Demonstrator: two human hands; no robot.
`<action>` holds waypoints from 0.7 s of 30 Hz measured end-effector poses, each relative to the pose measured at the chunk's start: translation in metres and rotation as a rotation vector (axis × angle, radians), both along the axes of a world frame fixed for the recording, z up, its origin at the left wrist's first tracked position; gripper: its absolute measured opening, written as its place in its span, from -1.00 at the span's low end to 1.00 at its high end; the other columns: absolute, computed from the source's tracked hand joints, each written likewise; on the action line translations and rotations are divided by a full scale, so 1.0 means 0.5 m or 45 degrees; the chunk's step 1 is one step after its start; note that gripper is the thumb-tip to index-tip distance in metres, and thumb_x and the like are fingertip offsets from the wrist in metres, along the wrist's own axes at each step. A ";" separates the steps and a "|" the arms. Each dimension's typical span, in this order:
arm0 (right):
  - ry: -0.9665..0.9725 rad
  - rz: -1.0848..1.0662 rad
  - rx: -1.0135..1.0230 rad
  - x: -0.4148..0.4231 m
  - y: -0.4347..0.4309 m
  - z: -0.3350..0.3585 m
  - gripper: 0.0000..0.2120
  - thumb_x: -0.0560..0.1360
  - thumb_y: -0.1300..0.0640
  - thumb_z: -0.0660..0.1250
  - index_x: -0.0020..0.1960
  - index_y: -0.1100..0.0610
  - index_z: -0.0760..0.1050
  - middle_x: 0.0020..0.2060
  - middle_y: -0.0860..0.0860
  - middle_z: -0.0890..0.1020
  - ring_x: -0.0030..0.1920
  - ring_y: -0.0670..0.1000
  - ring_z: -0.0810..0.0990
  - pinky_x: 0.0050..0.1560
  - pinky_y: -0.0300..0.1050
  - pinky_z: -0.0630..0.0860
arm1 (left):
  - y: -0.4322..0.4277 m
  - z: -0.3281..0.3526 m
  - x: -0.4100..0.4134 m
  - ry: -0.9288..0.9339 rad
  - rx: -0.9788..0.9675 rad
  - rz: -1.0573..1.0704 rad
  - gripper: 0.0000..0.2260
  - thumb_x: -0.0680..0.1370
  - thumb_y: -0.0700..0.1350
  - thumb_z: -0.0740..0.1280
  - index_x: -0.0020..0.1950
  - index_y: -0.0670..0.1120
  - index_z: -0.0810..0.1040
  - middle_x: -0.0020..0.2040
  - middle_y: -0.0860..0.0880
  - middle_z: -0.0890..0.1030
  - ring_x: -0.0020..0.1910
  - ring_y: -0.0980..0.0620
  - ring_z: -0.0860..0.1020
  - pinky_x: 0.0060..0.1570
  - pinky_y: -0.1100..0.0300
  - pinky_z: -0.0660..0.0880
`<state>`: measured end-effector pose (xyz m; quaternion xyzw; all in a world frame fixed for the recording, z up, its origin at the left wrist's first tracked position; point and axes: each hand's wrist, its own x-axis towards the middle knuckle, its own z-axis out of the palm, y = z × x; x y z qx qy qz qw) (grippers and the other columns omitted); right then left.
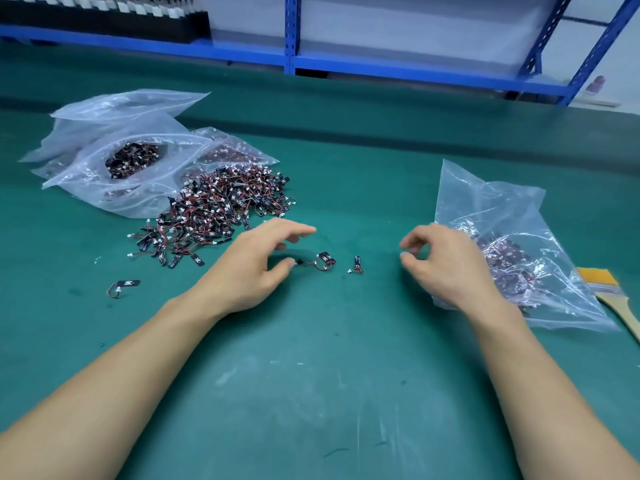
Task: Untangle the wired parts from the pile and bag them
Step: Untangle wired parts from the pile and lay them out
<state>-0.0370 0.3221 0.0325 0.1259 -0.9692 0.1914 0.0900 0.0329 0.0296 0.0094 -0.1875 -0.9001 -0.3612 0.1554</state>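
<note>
Two small black wired parts lie clear of the tangled pile. My left hand touches one part's wire with its thumb, fingers loose; my right hand hovers apart, empty. A hasty tug could hook the two together. The crumpled clear plastic bag at my right holds parts; so does the open clear zip bag.
</note>
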 end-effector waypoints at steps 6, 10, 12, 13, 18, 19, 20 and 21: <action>-0.025 0.584 -0.107 0.015 -0.069 -0.040 -0.65 0.54 0.27 0.30 0.27 0.00 0.59 0.12 -0.11 0.50 0.06 -0.08 0.45 0.13 -0.02 0.47 | -0.005 -0.004 -0.017 -0.061 -0.251 0.088 -0.81 0.54 -0.19 0.43 0.10 0.03 0.69 -0.03 0.10 0.60 0.02 0.06 0.49 0.13 0.14 0.43; -0.046 0.628 -0.059 0.010 -0.075 -0.045 -0.77 0.57 0.19 0.33 0.16 -0.01 0.65 0.03 -0.14 0.52 0.08 -0.03 0.45 0.17 -0.02 0.46 | -0.019 -0.001 -0.022 -0.035 -0.303 0.198 -0.89 0.53 -0.11 0.45 -0.01 0.09 0.71 -0.17 0.14 0.57 -0.12 0.07 0.45 -0.02 0.13 0.42; -0.040 0.614 -0.069 0.008 -0.073 -0.044 -0.81 0.57 0.16 0.36 0.13 -0.01 0.66 -0.03 -0.13 0.52 0.03 -0.05 0.47 0.14 -0.09 0.45 | -0.022 -0.001 -0.023 -0.038 -0.314 0.242 -0.92 0.52 -0.08 0.46 -0.02 0.09 0.71 -0.21 0.16 0.58 -0.18 0.09 0.46 -0.05 0.10 0.46; -0.042 0.601 -0.090 0.008 -0.071 -0.044 -0.83 0.57 0.16 0.38 0.11 -0.01 0.67 -0.07 -0.14 0.52 -0.02 -0.09 0.47 0.09 -0.14 0.44 | -0.021 -0.002 -0.024 -0.039 -0.307 0.265 -0.91 0.51 -0.08 0.47 -0.02 0.08 0.71 -0.23 0.18 0.57 -0.21 0.12 0.46 -0.06 0.10 0.47; -0.036 0.508 -0.211 0.008 -0.070 -0.044 -0.86 0.52 0.13 0.47 0.08 0.03 0.67 -0.24 -0.18 0.51 -0.27 -0.15 0.48 -0.11 -0.17 0.44 | -0.002 -0.011 -0.031 -0.067 -0.197 0.443 -0.84 0.48 -0.04 0.49 0.05 0.06 0.67 -0.34 0.26 0.58 -0.34 0.39 0.45 -0.15 0.19 0.41; -0.033 0.484 -0.229 0.008 -0.071 -0.045 -0.84 0.51 0.12 0.48 0.08 0.04 0.67 -0.24 -0.16 0.54 -0.29 -0.14 0.48 -0.11 -0.15 0.46 | 0.003 -0.012 -0.032 -0.078 -0.166 0.457 -0.83 0.48 -0.02 0.50 0.06 0.06 0.67 -0.34 0.26 0.59 -0.33 0.40 0.46 -0.15 0.19 0.42; -0.034 0.460 -0.249 0.008 -0.072 -0.045 -0.83 0.49 0.11 0.50 0.08 0.05 0.66 -0.25 -0.14 0.56 -0.30 -0.14 0.48 -0.12 -0.13 0.47 | 0.008 -0.013 -0.033 -0.088 -0.132 0.457 -0.82 0.48 0.00 0.50 0.06 0.07 0.66 -0.34 0.26 0.60 -0.32 0.39 0.47 -0.14 0.19 0.44; -0.039 0.439 -0.269 0.008 -0.073 -0.045 -0.82 0.48 0.10 0.52 0.07 0.05 0.66 -0.27 -0.14 0.57 -0.31 -0.15 0.48 -0.13 -0.12 0.48 | 0.012 -0.013 -0.034 -0.093 -0.096 0.448 -0.81 0.47 0.03 0.51 0.06 0.07 0.66 -0.33 0.26 0.60 -0.31 0.39 0.48 -0.14 0.19 0.44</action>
